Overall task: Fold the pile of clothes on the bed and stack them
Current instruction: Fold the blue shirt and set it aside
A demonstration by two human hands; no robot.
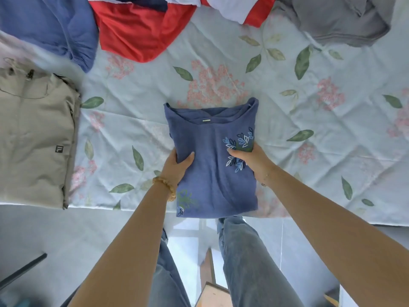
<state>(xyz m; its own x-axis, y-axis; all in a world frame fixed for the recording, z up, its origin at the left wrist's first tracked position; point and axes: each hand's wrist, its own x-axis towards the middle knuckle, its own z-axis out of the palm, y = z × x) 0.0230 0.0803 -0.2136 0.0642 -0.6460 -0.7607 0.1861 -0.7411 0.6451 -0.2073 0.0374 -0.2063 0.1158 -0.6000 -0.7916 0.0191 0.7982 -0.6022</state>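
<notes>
Folded blue knit top with leaf embroidery (213, 160), held at both side edges near the bed's front edge.
The left hand (177, 165) and right hand (247, 159) each grip a side, thumbs on top. Bare floral bedsheet (287, 120) surrounds it; a folded beige shirt (35, 138) lies well left, while unfolded blue (48, 25), red (137, 29) and grey clothes (340, 18) crowd the far edge.
</notes>
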